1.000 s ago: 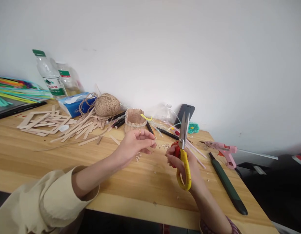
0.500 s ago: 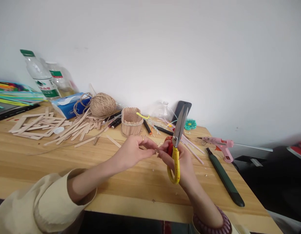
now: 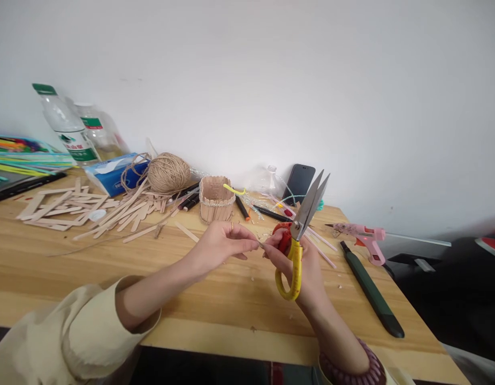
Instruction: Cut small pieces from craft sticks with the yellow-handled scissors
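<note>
Scissors point(image 3: 297, 231) point upward, blades parted, in our right hand point(image 3: 308, 275) above the tabletop point(image 3: 215, 310); that hand's fingertips and our left hand point(image 3: 220, 247) pinch a tiny sliver point(image 3: 260, 244) between them. Toward the tabletop's back edge we see a stick basket point(image 3: 215, 212), yellow pipe cleaner point(image 3: 233, 190) across its rim, and, farther left, a jar point(image 3: 93, 124) with something yellowish low inside.

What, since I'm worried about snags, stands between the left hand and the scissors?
The right hand: its thumb lies between the left hand and the scissors. So, apparently, does a thin sliver between the hands.
</note>
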### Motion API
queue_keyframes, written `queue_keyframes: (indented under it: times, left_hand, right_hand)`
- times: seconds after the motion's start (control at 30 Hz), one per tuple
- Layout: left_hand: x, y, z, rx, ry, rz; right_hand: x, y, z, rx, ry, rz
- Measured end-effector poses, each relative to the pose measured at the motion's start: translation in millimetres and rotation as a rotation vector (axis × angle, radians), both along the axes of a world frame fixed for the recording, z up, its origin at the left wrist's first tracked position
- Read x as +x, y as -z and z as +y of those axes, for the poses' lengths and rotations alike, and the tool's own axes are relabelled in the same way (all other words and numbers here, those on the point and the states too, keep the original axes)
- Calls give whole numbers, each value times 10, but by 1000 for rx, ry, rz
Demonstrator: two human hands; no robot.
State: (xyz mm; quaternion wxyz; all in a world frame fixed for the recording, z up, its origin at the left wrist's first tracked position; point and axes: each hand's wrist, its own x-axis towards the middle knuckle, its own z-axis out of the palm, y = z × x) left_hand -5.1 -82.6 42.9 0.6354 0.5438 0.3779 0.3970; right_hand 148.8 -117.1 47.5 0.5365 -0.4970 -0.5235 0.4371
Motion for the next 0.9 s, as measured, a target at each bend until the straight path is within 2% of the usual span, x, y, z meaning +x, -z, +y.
queue_keyframes:
  times: [0.33, 0.5, 0.67, 0.9]
  left_hand:
    - [-15, -48, 6, -17, -59, -34]
    - [-56, -137, 16, -29, -131, -119]
    - [-66, -191, 9, 1, -209, -155]
    - [-66, -175, 7, 42, -267, -167]
  right_hand:
    - [74, 61, 3, -40, -93, -161]
    - [205, 9, -130, -78, -225, -347]
    - [194, -57, -229, -136, -339, -607]
    - [129, -18, -193, -109, -379, -598]
